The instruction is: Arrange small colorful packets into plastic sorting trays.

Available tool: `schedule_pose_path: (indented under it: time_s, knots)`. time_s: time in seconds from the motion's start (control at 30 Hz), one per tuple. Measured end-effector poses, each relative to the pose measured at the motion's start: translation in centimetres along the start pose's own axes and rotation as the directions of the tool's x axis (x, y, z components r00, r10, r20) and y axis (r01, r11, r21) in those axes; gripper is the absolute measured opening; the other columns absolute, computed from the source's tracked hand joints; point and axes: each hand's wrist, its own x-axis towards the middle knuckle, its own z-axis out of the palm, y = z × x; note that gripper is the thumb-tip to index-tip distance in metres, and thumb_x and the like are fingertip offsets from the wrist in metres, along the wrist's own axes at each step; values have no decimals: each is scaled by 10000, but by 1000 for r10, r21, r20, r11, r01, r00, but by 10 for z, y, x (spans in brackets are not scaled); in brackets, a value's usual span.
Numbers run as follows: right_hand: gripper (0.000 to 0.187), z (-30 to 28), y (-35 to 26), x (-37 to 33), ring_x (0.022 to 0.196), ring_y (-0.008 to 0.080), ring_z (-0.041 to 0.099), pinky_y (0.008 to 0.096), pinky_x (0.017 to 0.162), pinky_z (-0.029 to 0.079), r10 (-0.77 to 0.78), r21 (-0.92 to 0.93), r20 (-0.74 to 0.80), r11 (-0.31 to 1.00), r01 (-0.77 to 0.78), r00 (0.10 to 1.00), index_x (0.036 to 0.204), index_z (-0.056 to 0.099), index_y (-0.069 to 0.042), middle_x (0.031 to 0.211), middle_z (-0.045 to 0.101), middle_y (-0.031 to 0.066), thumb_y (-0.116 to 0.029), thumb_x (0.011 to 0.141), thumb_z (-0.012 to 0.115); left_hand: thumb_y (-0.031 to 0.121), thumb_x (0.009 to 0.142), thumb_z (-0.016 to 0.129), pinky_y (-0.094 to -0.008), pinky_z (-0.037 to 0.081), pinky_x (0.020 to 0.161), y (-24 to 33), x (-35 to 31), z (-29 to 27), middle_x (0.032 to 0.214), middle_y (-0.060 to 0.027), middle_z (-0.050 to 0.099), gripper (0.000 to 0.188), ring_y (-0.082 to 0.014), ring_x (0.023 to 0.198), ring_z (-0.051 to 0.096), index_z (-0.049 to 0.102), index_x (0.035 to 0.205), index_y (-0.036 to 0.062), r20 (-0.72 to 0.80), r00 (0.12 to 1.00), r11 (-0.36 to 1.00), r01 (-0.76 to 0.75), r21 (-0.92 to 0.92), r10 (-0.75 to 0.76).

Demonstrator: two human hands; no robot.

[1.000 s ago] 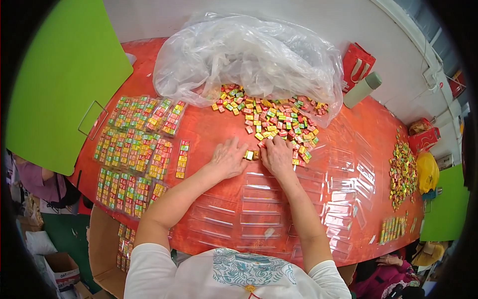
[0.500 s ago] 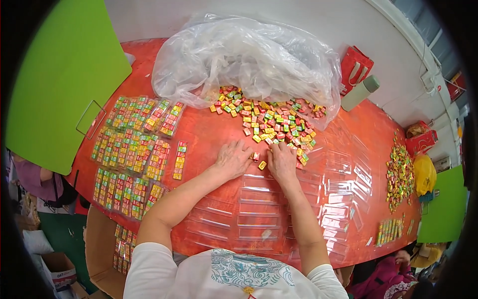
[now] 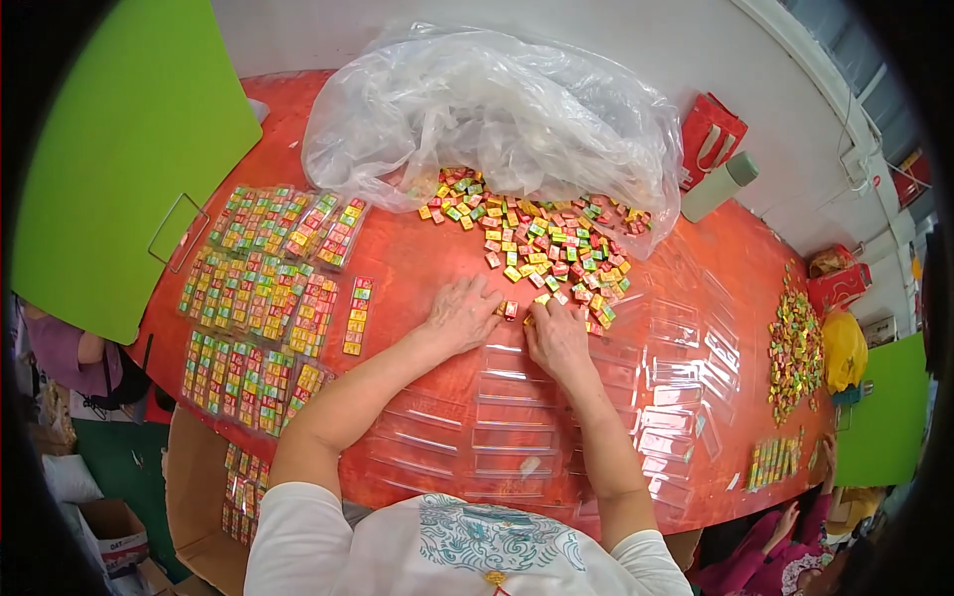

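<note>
My left hand (image 3: 463, 316) rests on the red table with its fingers apart. A small red box-shaped piece (image 3: 509, 310) touches or lies right beside its fingertips. To the right, my right hand (image 3: 558, 340) is curled, its fingertips closed round a small yellow piece (image 3: 530, 319) that is mostly hidden. Just beyond my hands spreads a loose pile of small red, yellow and green pieces (image 3: 542, 243). Rows of clear plastic trays (image 3: 515, 437) lie between my forearms and further right. One narrow filled strip (image 3: 358, 316) lies left of my left hand.
Filled trays (image 3: 260, 298) cover the table's left side. A large clear plastic bag (image 3: 487, 109) lies behind the pile. A pale green bottle (image 3: 720, 186) and red gift bag (image 3: 712, 139) stand back right. Another pile (image 3: 795, 343) lies far right, near another person's arm (image 3: 785, 526).
My right hand has shifted slightly left, its fingertips coming onto the yellow piece that lay between my hands. My left hand has barely moved. The other person's arms at lower right have moved up.
</note>
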Motion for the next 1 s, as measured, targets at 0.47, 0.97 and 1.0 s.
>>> schedule_pose_path:
  time_s: [0.47,0.97,1.0]
  knots:
    - [418,-2,5,15,952,346,599,470,798,461,44,283,120,956,-76,992,1188,600,-96,1002,585,156,-226,805,705,245,838,684,-481,522,809,-16,-14,-27,1086,-161,492,477,-368,1032,562,541,1279,136,179,976,984,145,-104,-125]
    - [415,-1,-15,25,868,342,637,473,762,492,76,150,101,985,-91,992,1135,636,-102,949,600,165,-389,844,702,341,853,676,-515,543,689,-11,-20,-24,1053,-175,487,495,-378,931,610,536,1266,108,142,983,993,119,14,-120]
    - [405,-2,-20,26,841,352,645,479,750,497,107,120,83,986,-117,991,1098,632,-84,935,608,172,-410,862,676,341,853,676,-515,543,689,-11,-20,-22,1053,-175,487,495,-378,931,610,536,1266,108,142,983,993,118,14,-119]
